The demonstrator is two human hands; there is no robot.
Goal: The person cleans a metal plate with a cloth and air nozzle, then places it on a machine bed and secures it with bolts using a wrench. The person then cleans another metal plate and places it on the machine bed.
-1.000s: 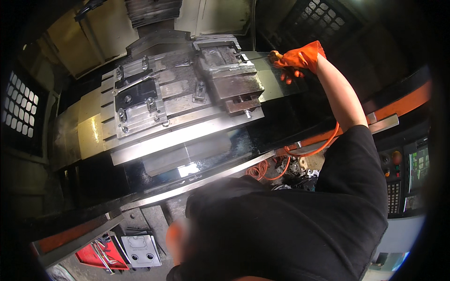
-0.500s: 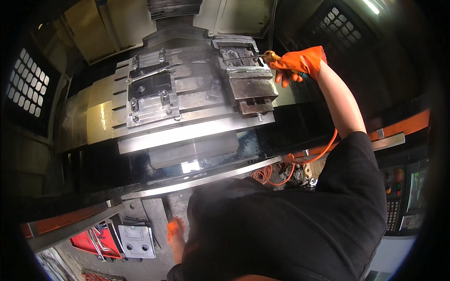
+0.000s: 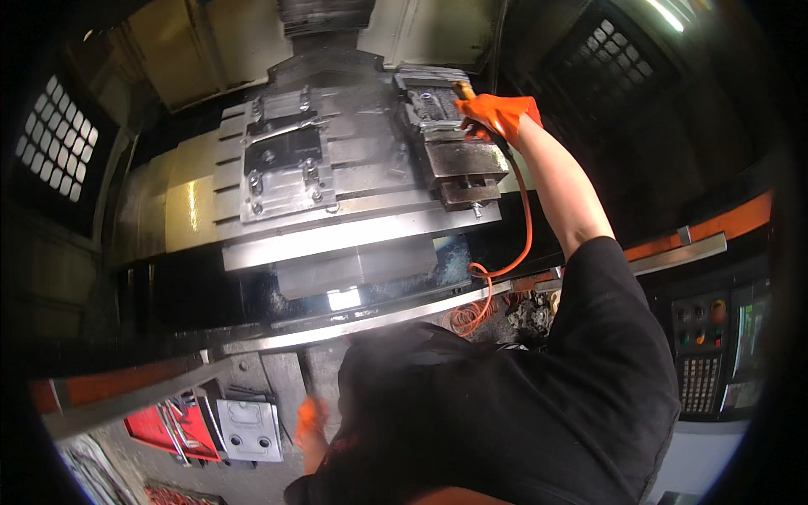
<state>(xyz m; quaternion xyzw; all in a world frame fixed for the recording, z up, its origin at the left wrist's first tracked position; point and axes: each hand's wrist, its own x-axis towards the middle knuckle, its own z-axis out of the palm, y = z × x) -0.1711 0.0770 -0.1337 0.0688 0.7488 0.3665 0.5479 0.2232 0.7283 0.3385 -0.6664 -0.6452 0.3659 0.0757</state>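
My right hand (image 3: 502, 116), in an orange rubber glove, is wrapped round an air blow gun (image 3: 462, 90) with a yellowish body. A coiled orange air hose (image 3: 528, 220) trails from it down over the machine's front edge. The hand is above the right side of a machine vise (image 3: 465, 160), which stands on the machine bed. In the vise's upper part lies a grey metal workpiece (image 3: 418, 110) with a recess. My left hand (image 3: 310, 419), also gloved in orange, hangs low beside my body; its fingers are too blurred to make out.
Left of the vise, a clamped fixture plate (image 3: 290, 198) carries bolts and a wrench (image 3: 290, 130). A metal rail (image 3: 370, 321) edges the machine front. At lower left are a red tool tray (image 3: 200, 433) and a flat plate with holes (image 3: 252, 427). A control panel (image 3: 700, 370) stands at right.
My right hand has moved left and slightly nearer the vise, and the blow gun now tilts upward. The hose has swung left into a hanging curve. The whole view has shifted a little.
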